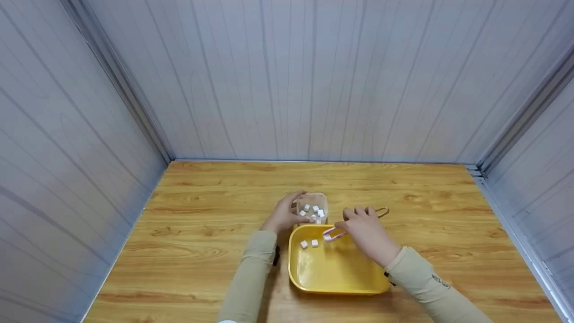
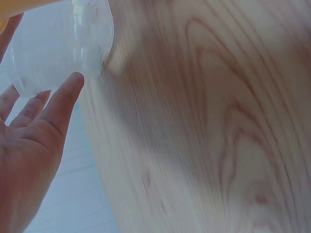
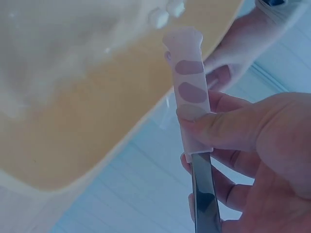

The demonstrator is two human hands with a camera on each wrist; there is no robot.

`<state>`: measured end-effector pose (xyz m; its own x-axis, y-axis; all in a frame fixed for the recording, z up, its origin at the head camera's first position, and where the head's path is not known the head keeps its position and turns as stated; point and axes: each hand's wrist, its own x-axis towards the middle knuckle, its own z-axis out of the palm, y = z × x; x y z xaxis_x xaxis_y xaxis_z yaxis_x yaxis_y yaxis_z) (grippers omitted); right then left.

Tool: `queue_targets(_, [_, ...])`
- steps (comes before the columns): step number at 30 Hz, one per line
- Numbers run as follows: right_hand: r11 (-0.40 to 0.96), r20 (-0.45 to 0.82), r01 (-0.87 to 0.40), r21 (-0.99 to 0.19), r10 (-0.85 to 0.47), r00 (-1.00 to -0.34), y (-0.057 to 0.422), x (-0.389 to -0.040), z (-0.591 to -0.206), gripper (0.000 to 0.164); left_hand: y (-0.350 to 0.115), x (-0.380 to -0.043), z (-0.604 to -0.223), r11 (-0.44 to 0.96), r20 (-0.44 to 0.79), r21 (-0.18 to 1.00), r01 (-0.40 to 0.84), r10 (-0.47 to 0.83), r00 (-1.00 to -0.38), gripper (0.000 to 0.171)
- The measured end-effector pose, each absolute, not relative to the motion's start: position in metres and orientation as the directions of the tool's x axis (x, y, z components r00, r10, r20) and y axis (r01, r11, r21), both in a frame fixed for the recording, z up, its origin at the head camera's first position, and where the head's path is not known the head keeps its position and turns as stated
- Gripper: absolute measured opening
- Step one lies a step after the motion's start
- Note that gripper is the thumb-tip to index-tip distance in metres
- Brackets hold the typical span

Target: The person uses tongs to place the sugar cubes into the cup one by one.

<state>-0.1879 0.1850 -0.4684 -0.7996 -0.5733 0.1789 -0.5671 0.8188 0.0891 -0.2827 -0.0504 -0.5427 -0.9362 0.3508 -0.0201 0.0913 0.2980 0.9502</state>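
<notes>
My left hand (image 1: 283,216) grips a small clear plastic box (image 2: 53,53) by its side, thumb near its front rim. Inside the box lie several white cubes (image 1: 315,208). In my right hand (image 1: 367,229) are metal tongs with pink sleeved tips (image 3: 187,73), pinched between thumb and fingers. Over the yellow tray (image 1: 345,271), near its back rim, the tong tips stand close around a white piece that looks like a cube (image 1: 328,237). Two more white cubes (image 3: 158,18) rest on the tray's floor at the back left.
The box stands right behind the tray, close to its back rim. Both sit on a wood-grain table (image 1: 202,224). Pale panel walls (image 1: 287,89) enclose the table at the back and on both sides.
</notes>
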Motion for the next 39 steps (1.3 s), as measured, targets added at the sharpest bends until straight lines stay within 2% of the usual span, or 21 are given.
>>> queue_targets(6, [0.832,0.179,-0.549,0.078,-0.553,-0.813,0.185,-0.192,-0.460,0.034,-0.053,-0.281,-0.542,0.358,-0.013,0.925,0.125,0.360,-0.933,0.079])
queue_targets(12, [0.840,0.175,-0.538,0.073,-0.542,-0.822,0.182,-0.195,-0.453,0.046,-0.052,-0.281,-0.543,0.327,-0.014,0.938,0.113,0.362,-0.932,0.081])
queue_targets(39, [0.895,0.189,-0.446,0.000,-0.438,-0.879,0.173,-0.224,-0.438,0.044,-0.052,-0.283,-0.542,0.334,-0.019,0.936,0.110,0.359,-0.933,0.083])
